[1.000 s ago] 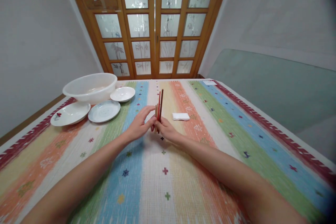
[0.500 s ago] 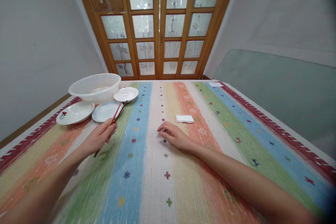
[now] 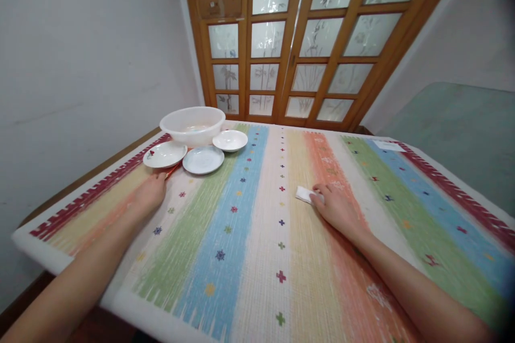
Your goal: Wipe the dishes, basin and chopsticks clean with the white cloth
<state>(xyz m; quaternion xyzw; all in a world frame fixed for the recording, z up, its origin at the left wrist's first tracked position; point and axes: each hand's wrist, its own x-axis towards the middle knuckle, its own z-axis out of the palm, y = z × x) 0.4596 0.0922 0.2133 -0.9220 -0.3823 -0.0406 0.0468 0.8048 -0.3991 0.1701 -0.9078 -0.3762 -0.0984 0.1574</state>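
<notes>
My left hand (image 3: 152,190) is near the table's left side, just in front of a white plate with a small red design (image 3: 164,155). Its fingers are closed on thin red chopsticks (image 3: 174,170), whose shafts point toward the gap between that plate and a pale blue-white plate (image 3: 203,161). Most of the chopsticks is hidden by the hand. My right hand (image 3: 336,206) rests on the tablecloth with its thumb and fingers at the right end of a small folded white cloth (image 3: 303,193), which lies flat.
Behind the plates stands a large translucent white basin (image 3: 193,127), with a small white dish (image 3: 230,141) to its right. A white slip of paper (image 3: 389,146) lies at the far right of the striped tablecloth (image 3: 257,236). Wooden glazed doors (image 3: 287,16) stand beyond the table.
The view has turned left. My left hand has moved from the blue-white plate toward the red-marked plate with the chopsticks. My right hand has moved right and reached the folded cloth.
</notes>
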